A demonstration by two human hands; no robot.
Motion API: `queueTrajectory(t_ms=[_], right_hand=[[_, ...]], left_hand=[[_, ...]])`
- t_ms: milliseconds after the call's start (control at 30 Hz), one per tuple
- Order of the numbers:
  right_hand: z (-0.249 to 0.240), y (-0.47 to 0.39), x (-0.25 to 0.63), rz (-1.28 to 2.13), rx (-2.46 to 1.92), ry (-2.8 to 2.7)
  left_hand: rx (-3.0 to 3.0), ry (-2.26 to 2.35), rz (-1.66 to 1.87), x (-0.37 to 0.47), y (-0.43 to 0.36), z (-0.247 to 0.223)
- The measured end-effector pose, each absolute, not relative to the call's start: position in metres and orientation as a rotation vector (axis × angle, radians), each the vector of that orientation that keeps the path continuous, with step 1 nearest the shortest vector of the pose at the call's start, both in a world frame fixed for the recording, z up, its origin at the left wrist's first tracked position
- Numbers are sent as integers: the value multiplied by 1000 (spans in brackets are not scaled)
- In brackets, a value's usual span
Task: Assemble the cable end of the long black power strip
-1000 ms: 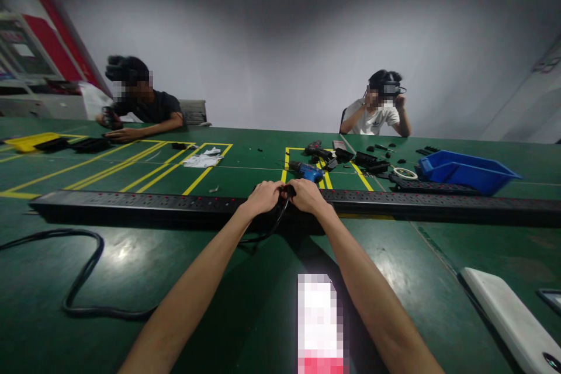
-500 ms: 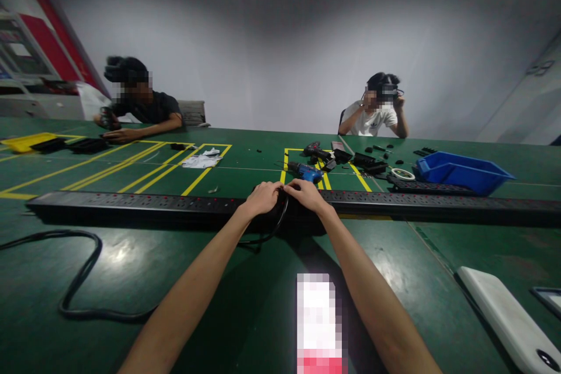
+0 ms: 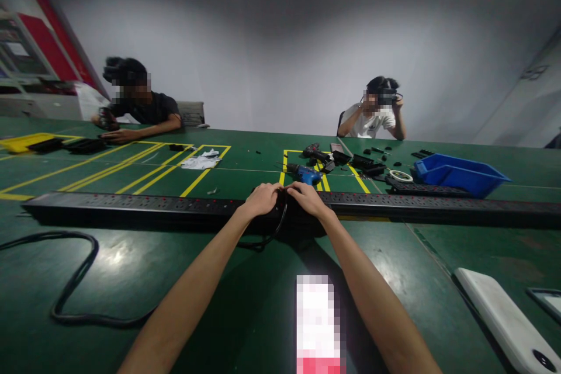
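A long black socket strip lies across the green table. My left hand and my right hand meet at its middle, fingertips nearly touching, each with fingers pressed together. What they pinch is too small and partly hidden by the fingers. A black cable hangs down from between them over the strip's near side. Just beyond my right hand lies a blue drill.
A blue bin, a tape roll and black parts lie back right. White papers and a yellow tray are back left. A white device lies front right. Two people sit across the table.
The view has shifted very slightly. The cable loop at the left lies a little further left, and the cable below my hands has moved slightly. My hands keep their place on the strip.
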State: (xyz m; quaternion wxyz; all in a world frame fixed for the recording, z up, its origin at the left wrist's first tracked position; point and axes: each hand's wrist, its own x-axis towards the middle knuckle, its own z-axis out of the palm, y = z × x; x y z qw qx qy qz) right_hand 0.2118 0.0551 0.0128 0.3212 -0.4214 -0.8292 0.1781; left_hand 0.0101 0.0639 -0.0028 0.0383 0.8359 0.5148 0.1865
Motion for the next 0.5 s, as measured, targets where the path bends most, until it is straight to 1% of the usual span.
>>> queueTrajectory(t_ms=[100,333,500], right_hand=[[11,56,214,445,-1107,-2227],[9,53,213,222,-1103,-2301],[13,47,208,89,-1223,-2350]], left_hand=[[2565,1589,563,10,64,-3],[2544,1584,565,11,66,-3],[2544,1598,562,11,65,-2]])
